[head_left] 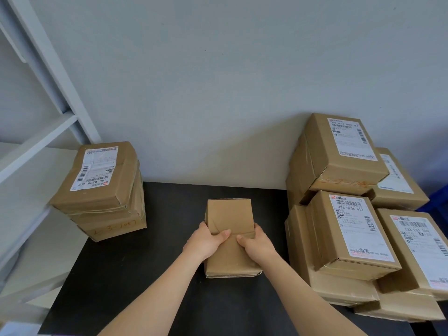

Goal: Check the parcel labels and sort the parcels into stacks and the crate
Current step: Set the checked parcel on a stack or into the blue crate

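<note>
The parcel [229, 214] sits on the table [145, 275], clasped by your left hand [206, 241] and right hand [258, 244], fingers [258, 230] curled round its sides, tips hidden, thumbs on top; its label is out of sight. One stack [101, 190] stands left; right, four labelled tops [356, 226] show, the blue crate [437, 197] cut off.

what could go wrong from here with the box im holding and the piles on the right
1. The held parcel, gripped by the left hand and right hand, shows no label on its upper face; unturned, it may land in the wrong stack.
2. The 436 parcel sits askew on the right pile; adding a box there could tip it.
</note>
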Demonstrator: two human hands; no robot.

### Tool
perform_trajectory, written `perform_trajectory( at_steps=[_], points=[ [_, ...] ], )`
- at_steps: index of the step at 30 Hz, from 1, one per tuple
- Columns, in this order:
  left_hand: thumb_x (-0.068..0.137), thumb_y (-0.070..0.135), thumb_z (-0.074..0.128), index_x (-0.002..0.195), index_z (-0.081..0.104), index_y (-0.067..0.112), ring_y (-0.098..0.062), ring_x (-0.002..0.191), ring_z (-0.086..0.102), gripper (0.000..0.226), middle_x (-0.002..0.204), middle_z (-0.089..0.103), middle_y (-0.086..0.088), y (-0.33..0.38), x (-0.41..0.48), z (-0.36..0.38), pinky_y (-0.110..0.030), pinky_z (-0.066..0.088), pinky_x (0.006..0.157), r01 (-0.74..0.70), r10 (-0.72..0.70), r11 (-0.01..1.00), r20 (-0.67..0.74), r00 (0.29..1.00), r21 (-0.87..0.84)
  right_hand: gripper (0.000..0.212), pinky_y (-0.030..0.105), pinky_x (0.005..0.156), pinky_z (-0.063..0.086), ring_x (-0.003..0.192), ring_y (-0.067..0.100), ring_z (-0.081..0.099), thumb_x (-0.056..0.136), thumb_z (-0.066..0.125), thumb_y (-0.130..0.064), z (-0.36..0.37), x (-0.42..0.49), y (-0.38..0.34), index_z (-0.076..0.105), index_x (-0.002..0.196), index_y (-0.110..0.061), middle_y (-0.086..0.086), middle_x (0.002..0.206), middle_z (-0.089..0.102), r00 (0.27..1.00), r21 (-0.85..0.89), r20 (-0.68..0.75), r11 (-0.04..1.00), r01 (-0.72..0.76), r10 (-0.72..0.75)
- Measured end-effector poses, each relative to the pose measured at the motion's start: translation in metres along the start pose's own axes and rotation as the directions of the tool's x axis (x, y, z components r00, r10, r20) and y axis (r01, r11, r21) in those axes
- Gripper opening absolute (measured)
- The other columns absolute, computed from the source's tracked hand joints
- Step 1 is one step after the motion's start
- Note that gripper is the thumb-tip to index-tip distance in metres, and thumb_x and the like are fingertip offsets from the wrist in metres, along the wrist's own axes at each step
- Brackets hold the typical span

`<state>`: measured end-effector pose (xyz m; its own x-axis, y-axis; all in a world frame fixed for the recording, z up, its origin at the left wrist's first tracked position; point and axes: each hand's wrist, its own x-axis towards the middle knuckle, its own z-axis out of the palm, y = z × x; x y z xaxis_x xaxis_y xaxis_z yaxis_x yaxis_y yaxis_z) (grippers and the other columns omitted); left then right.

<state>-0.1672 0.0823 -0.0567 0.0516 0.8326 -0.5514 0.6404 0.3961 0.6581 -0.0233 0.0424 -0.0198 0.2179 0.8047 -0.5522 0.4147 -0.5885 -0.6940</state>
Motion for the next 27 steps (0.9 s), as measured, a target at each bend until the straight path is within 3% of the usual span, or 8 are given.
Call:
perform_trajectory(
  at_steps=[10, 16, 18, 20, 24, 27],
  points=[
    [0.075, 0.065, 0.063, 0.141, 0.028, 0.019, -0.025, 0.119, 0.051, 0.088, 0.134, 0.049, -0.003, 0.000, 0.002, -0.002, -0.046, 0.046, 0.099, 0.029, -0.028, 0.999, 0.035, 0.999, -0.044, 0.064, 0.035, 0.100, 0.042, 0.126, 0.024, 0.046, 0.096, 0.053, -0.032, 0.001, 0.001, -0.001, 0.019, 0.149, -0.019, 0.004, 0.142, 0.043, 1.000, -0.026, -0.001, 1.000, -0.007, 0.007],
    [0.077, 0.060, 0.065, 0.140, 0.031, 0.017, -0.021, 0.117, 0.051, 0.084, 0.134, 0.048, -0.003, 0.002, -0.002, -0.007, -0.038, 0.047, 0.095, 0.050, -0.036, 0.986, 0.091, 0.995, -0.158, 0.065, 0.036, 0.100, 0.042, 0.124, 0.024, 0.048, 0.094, 0.056, -0.032, -0.002, -0.001, -0.002, 0.023, 0.148, -0.019, 0.004, 0.139, 0.045, 1.000, 0.006, 0.017, 1.000, -0.024, 0.024],
    [0.080, 0.061, 0.060, 0.139, 0.033, 0.017, -0.017, 0.108, 0.051, 0.078, 0.131, 0.050, -0.001, 0.002, -0.006, -0.010, -0.033, 0.046, 0.088, 0.044, -0.023, 0.981, 0.113, 0.993, -0.188, 0.065, 0.037, 0.102, 0.043, 0.124, 0.023, 0.049, 0.093, 0.058, -0.032, -0.006, -0.002, -0.003, 0.026, 0.147, -0.020, 0.003, 0.138, 0.046, 0.999, 0.026, 0.028, 0.999, -0.032, 0.031],
    [0.085, 0.066, 0.047, 0.138, 0.036, 0.017, -0.019, 0.113, 0.051, 0.074, 0.132, 0.051, -0.002, 0.002, -0.009, -0.013, -0.036, 0.044, 0.092, 0.061, -0.031, 0.967, 0.124, 0.992, -0.246, 0.067, 0.038, 0.103, 0.042, 0.125, 0.023, 0.047, 0.092, 0.059, -0.034, -0.010, -0.004, -0.003, 0.025, 0.147, -0.019, 0.003, 0.141, 0.045, 1.000, 0.019, 0.025, 1.000, -0.014, 0.014],
    [0.096, 0.059, 0.025, 0.138, 0.042, 0.015, -0.027, 0.126, 0.044, 0.063, 0.137, 0.048, -0.008, 0.002, -0.009, -0.013, -0.042, 0.038, 0.104, 0.131, -0.123, 0.917, 0.047, 0.991, -0.376, 0.066, 0.039, 0.104, 0.040, 0.133, 0.025, 0.040, 0.094, 0.055, -0.035, -0.016, -0.009, -0.002, 0.022, 0.150, -0.022, 0.005, 0.149, 0.035, 0.994, 0.030, -0.098, 0.998, 0.050, -0.047],
    [0.101, 0.046, 0.029, 0.130, 0.050, 0.011, -0.026, 0.113, 0.051, 0.050, 0.123, 0.055, -0.010, -0.004, -0.007, -0.011, -0.042, 0.043, 0.102, 0.154, -0.172, 0.909, -0.011, 0.985, -0.387, 0.052, 0.033, 0.096, 0.046, 0.125, 0.020, 0.049, 0.096, 0.054, -0.029, -0.016, -0.016, -0.002, 0.034, 0.144, -0.026, 0.001, 0.143, 0.045, 0.957, -0.049, -0.244, 0.988, 0.146, -0.154]
  ],
)
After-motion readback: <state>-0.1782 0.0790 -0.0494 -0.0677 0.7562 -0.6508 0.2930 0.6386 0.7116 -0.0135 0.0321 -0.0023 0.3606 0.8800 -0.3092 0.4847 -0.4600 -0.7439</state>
